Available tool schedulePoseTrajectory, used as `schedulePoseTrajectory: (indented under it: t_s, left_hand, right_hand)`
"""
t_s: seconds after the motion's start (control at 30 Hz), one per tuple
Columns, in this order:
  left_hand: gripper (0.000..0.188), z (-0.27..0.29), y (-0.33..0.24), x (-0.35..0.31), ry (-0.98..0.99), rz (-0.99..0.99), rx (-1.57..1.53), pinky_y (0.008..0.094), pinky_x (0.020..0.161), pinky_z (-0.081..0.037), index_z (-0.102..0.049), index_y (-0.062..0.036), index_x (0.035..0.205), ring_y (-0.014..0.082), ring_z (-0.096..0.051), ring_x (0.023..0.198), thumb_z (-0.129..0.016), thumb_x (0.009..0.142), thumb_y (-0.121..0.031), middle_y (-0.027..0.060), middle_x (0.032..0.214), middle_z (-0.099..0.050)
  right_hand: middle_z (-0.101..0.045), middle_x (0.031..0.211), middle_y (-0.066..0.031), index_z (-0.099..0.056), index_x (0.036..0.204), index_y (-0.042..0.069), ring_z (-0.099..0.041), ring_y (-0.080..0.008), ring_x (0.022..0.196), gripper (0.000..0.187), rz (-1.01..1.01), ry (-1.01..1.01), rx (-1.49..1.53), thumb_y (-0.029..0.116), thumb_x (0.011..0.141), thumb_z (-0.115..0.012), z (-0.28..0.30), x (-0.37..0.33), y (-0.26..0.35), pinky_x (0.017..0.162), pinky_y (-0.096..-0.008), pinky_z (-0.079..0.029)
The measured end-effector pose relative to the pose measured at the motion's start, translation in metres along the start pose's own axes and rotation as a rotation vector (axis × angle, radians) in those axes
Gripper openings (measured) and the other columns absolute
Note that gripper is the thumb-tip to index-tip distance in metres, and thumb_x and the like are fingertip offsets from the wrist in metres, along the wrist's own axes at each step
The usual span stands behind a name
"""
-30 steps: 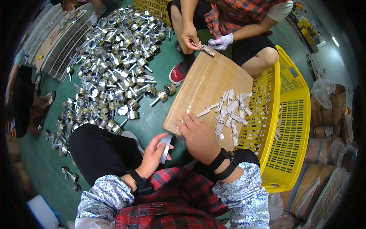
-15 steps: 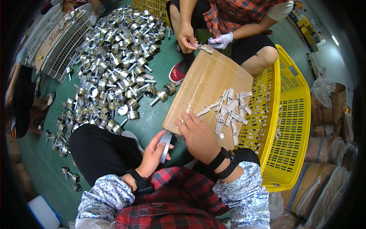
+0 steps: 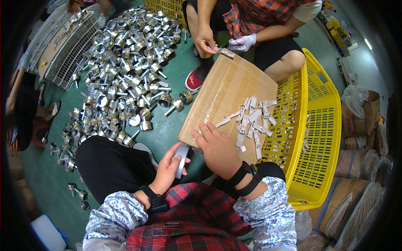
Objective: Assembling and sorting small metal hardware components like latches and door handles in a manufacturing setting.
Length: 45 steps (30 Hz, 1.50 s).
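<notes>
My left hand (image 3: 166, 168) is closed around a roll of pale tape (image 3: 181, 160), held upright just below the near corner of a cardboard box (image 3: 209, 104). My right hand (image 3: 220, 152) lies on that near edge with its fingers stretched out on the cardboard; nothing shows in its grip. To the right of these fingers, several flat white clip-like pieces (image 3: 253, 119) are heaped on the box top. Across the box, another person's bare hand (image 3: 205, 39) pinches a similar piece (image 3: 226, 53) at the far corner. That person's other hand (image 3: 243, 43) wears a pale glove.
A yellow plastic basket (image 3: 320, 142) stands against the box's right side. A large pile of metal cups with stems (image 3: 125, 71) covers the green floor (image 3: 167, 125) on the left. Beyond it is a white basket (image 3: 73, 54). Wrapped cartons (image 3: 341, 205) line the right side.
</notes>
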<state>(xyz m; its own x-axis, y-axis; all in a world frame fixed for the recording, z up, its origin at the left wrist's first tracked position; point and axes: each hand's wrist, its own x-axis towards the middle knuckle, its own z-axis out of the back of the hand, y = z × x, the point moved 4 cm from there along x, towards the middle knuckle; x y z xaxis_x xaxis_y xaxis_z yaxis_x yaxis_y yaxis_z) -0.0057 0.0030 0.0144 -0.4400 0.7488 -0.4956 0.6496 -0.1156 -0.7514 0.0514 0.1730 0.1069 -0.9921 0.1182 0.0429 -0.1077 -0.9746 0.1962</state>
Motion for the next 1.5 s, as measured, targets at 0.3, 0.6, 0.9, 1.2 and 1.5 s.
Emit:
schedulePoseTrajectory:
  t_s: [0.3,0.6,0.9,1.2,1.5]
  left_hand:
    - [0.049,-0.001,-0.001,0.001,-0.008,0.003,-0.006,0.0241,0.064,-0.052,-0.034,-0.0074,0.153,0.0127,-0.061,0.065,-0.042,0.105,-0.010,0.0129,0.105,-0.068]
    - [0.048,0.000,-0.009,-0.002,-0.038,-0.036,-0.010,0.0239,0.062,-0.050,-0.036,-0.0065,0.152,0.0122,-0.060,0.065,-0.041,0.104,-0.010,0.0115,0.101,-0.068]
    - [0.049,0.003,-0.007,-0.001,-0.059,-0.043,-0.043,0.0229,0.062,-0.049,-0.037,-0.0068,0.152,0.0114,-0.059,0.064,-0.042,0.104,-0.011,0.0101,0.099,-0.068]
    - [0.050,0.004,-0.006,-0.001,-0.064,-0.034,-0.032,0.0229,0.062,-0.050,-0.036,-0.0072,0.153,0.0113,-0.059,0.064,-0.041,0.104,-0.010,0.0101,0.099,-0.068]
    - [0.051,0.004,-0.007,0.000,-0.058,-0.030,-0.022,0.0231,0.062,-0.050,-0.035,-0.0088,0.154,0.0116,-0.059,0.064,-0.041,0.104,-0.010,0.0103,0.099,-0.068]
  right_hand:
    - [-0.054,0.142,-0.0200,-0.058,0.134,0.005,-0.052,-0.0356,0.131,0.047,-0.004,0.000,-0.002,0.016,0.088,-0.057,0.003,0.002,0.001,0.094,-0.0442,-0.050]
    - [-0.053,0.141,-0.0209,-0.058,0.133,0.003,-0.051,-0.0353,0.129,0.045,0.019,-0.008,-0.030,0.016,0.090,-0.054,0.001,0.003,0.001,0.094,-0.0417,-0.049]
    - [-0.054,0.140,-0.0212,-0.060,0.131,0.004,-0.053,-0.0352,0.123,0.044,0.048,-0.038,-0.030,0.015,0.089,-0.054,-0.002,0.008,0.000,0.093,-0.0412,-0.048]
    - [-0.054,0.140,-0.0208,-0.060,0.130,0.003,-0.053,-0.0348,0.123,0.045,0.056,-0.058,-0.030,0.015,0.088,-0.055,-0.004,0.007,0.000,0.092,-0.0411,-0.048]
    - [-0.055,0.140,-0.0185,-0.060,0.132,0.006,-0.054,-0.0363,0.122,0.049,0.024,-0.047,0.010,0.012,0.084,-0.059,-0.006,0.006,-0.001,0.095,-0.0435,-0.049]
